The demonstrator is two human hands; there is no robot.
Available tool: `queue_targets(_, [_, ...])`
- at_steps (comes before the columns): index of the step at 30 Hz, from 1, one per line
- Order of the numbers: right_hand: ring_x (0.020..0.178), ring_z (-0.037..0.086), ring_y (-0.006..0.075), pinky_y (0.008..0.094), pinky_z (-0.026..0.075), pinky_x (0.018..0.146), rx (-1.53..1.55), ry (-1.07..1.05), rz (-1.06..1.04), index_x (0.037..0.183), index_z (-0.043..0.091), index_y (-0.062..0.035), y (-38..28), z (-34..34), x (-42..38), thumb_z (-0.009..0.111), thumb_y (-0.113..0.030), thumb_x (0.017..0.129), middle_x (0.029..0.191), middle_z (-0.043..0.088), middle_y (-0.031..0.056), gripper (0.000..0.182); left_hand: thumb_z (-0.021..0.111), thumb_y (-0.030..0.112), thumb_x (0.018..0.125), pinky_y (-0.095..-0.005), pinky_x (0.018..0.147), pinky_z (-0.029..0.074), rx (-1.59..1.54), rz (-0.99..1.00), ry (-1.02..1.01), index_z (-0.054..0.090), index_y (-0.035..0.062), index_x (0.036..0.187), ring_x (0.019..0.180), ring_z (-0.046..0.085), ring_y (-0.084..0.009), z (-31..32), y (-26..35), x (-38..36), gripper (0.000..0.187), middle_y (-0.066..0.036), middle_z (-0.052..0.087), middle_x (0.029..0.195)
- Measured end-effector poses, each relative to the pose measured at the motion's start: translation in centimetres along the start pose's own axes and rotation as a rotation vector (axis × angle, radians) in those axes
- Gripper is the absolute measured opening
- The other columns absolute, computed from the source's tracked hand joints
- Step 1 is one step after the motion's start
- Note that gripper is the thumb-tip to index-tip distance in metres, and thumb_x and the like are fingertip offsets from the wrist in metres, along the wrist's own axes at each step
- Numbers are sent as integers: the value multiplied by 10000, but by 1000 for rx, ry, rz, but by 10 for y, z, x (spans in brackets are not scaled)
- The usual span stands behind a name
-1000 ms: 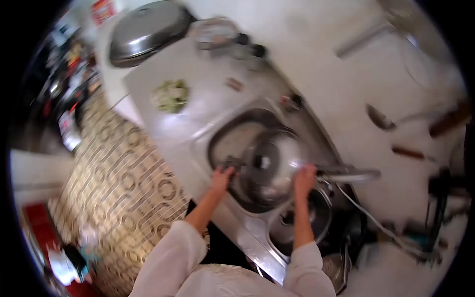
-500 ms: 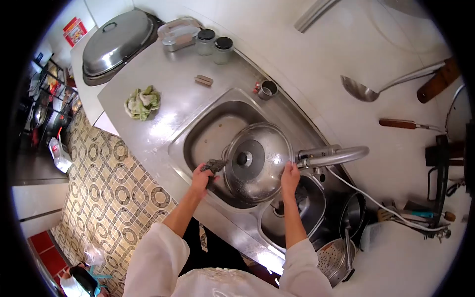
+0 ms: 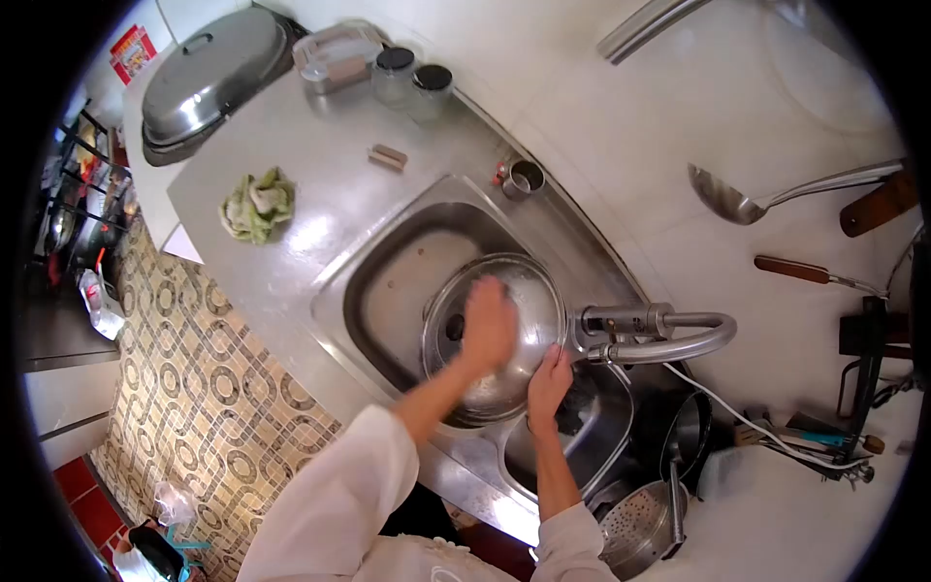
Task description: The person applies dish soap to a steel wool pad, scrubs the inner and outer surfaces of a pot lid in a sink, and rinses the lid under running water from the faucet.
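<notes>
A round shiny metal pot lid [image 3: 536,310] with a dark knob [image 3: 455,327] at its middle is tilted over the large sink basin [image 3: 388,262]. My right hand [image 3: 550,380] is closed on the lid's right rim, near the faucet. My left hand [image 3: 490,325] lies over the lid's face beside the knob, blurred by motion. The dark steel wool scrubber that it held a moment ago is hidden beneath the hand.
The faucet [image 3: 669,335] stands right of the lid. A smaller basin [image 3: 606,427], a black pot [image 3: 690,427] and a colander [image 3: 640,529] are at lower right. A green cloth [image 3: 257,206], a metal cup [image 3: 524,179] and two jars [image 3: 396,78] rest on the counter.
My left hand has moved from the lid's left side, where the scrubber showed, up and right onto its face. My right hand still holds the rim, slightly lower and further left.
</notes>
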State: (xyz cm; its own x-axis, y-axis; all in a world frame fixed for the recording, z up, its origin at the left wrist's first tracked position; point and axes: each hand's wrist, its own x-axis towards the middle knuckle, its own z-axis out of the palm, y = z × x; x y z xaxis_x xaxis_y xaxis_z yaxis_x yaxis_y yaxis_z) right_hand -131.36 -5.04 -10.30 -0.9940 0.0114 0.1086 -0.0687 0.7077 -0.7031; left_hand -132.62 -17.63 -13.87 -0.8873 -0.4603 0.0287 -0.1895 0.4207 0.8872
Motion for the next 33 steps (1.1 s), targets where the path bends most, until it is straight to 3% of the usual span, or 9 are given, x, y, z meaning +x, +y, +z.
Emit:
queue_targets(3, [674,523,392,420,405,633,-38,-17,41,853,531,78,2,-4,-8,388,-248,969,752,545,280,375,460,179,877,-517,1023,286,287,196,71,370,-107,1270,1259,335,-438,29,-31,28,494,-306,391,1321])
queue_targets(9, [657,491,460,469,399,606,-57,111,61,836,523,56,5,-4,-10,402,-250,966,726,532,280,354,448,185,888,-513,1022,294,-40,361,-188,377,-82,1287,1265,337,-432,2,19,-9,485,-289,377,1342])
queue_targets(12, [670,490,455,464,398,616,-88,86,76,833,523,64,4,-6,-16,401,-234,966,753,533,283,348,461,185,877,-508,1048,263,33,69,-129,370,-63,1306,1292,311,-410,30,-19,31,504,-269,366,1357])
queue_targets(18, [653,483,409,439,388,626,-66,48,110,865,533,70,3,-10,-9,378,-241,972,729,527,268,363,494,179,842,-484,1040,282,-7,534,-325,453,-2,1257,1237,392,-378,-7,30,-7,455,-241,409,1337])
queue_targets(22, [664,493,408,438,394,636,-117,78,172,868,529,69,-6,-7,-11,376,-250,975,746,544,263,370,493,123,828,-456,1046,297,-101,121,-297,446,-42,1255,1213,405,-407,19,-1,50,459,-239,394,1347])
queue_targets(24, [634,490,389,421,420,612,-161,25,102,868,515,55,-7,-7,-7,372,-230,977,737,549,259,336,493,81,805,-448,1017,337,161,314,-70,455,-101,1207,1184,429,-418,20,1,51,443,-270,386,1338])
queue_targets(27, [615,475,345,406,422,606,19,23,139,855,510,50,-22,-8,-4,355,-238,982,717,534,240,351,493,87,791,-474,999,351,-171,700,-294,436,-155,1178,1179,432,-423,-8,38,11,460,-297,371,1336])
queue_targets(30, [589,440,314,394,407,578,-21,49,154,828,499,37,-12,-7,-14,334,-271,990,672,481,216,384,518,144,768,-488,989,358,-193,659,-147,447,-123,1204,1172,440,-412,-4,30,31,516,-286,357,1354])
queue_targets(33, [570,408,304,390,389,555,-128,55,88,822,488,37,-20,-7,-25,318,-314,988,647,451,201,424,543,189,719,-488,912,406,76,204,-313,526,42,1211,1096,475,-402,14,12,88,514,-205,382,1369])
